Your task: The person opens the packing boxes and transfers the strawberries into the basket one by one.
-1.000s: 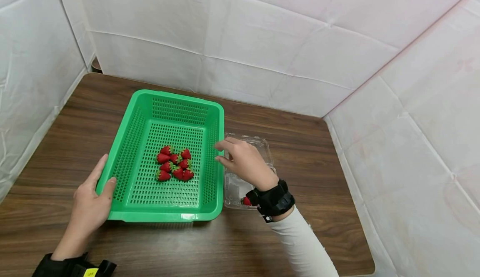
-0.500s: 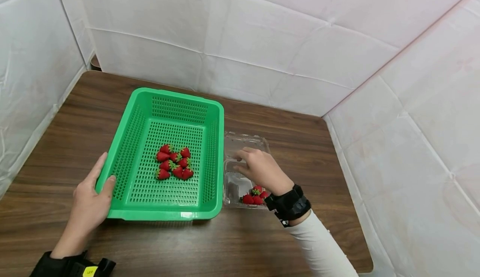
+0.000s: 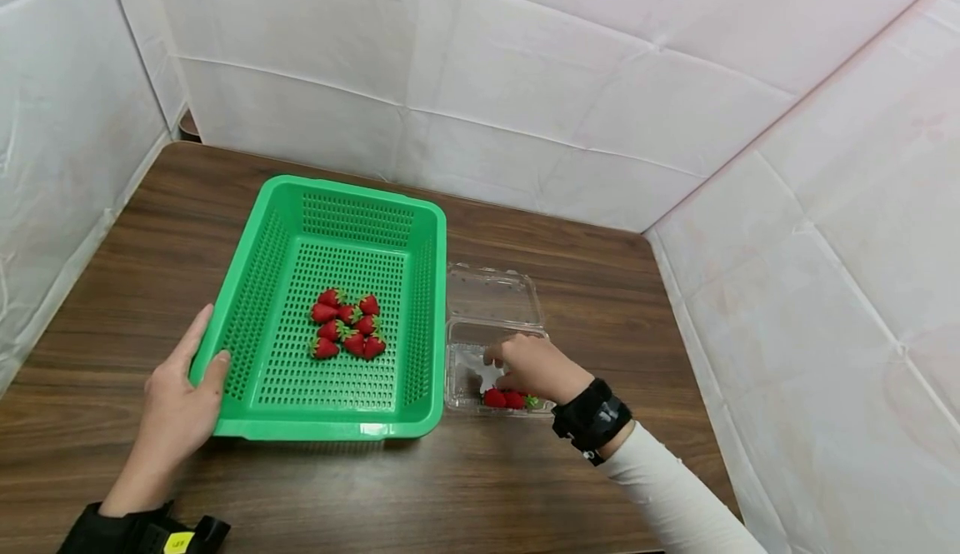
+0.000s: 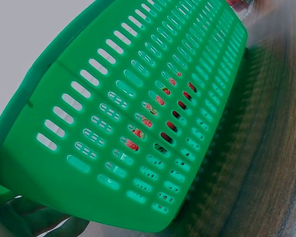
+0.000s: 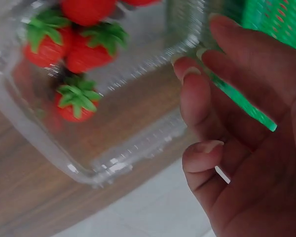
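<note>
Right hand (image 3: 540, 366) neared strawberries (image 3: 495, 398) in clear plastic box (image 3: 467, 366), grip spread; left hand (image 3: 178, 404) pinches perforated basket (image 3: 330, 431)

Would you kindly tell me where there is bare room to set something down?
Bare table lies right of the clear container, beyond the right sleeve, and in front of the green basket. The basket's far floor is bare too. It is crowded mid-basket, among the strawberries, and in the container's near end, where the right hand hangs by more strawberries.

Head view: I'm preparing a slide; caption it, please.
The left hand grips a green basket of strawberries; the right hand hovers over an open clear box.
</note>
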`<state>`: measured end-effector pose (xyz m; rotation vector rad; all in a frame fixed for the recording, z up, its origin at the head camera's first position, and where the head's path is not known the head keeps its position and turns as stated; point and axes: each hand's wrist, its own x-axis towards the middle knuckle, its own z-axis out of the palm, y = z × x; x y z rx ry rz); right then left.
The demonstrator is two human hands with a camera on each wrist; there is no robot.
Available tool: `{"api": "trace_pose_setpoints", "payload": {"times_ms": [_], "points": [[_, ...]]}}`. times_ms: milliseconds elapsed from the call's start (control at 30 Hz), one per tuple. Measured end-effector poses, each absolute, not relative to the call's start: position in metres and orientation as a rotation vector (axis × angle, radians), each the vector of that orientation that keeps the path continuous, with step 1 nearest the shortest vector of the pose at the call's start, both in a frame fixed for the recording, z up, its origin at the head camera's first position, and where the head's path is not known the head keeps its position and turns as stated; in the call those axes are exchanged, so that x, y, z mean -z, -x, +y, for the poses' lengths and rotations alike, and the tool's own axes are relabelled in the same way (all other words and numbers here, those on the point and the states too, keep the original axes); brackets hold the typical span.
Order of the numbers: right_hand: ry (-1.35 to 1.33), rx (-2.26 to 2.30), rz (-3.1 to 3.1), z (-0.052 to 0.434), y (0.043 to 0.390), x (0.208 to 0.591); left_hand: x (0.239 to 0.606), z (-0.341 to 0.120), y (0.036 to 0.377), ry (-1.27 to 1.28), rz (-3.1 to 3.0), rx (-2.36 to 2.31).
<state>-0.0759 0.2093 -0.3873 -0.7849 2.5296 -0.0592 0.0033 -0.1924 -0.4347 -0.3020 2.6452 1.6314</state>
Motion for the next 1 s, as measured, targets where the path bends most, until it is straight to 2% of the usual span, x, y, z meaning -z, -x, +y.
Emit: {"api": "trace_pose_setpoints", "payload": {"times_ms": [300, 1000], "points": [[0.814, -0.071, 2.451, 0.211, 0.072, 0.406, 0.435, -0.193, -0.004, 0.297, 2.644, -1.622], [0.836, -0.071, 2.392, 0.205, 0.074, 0.413, 0.434, -0.193, -0.004, 0.309, 2.632, -1.623]]}}
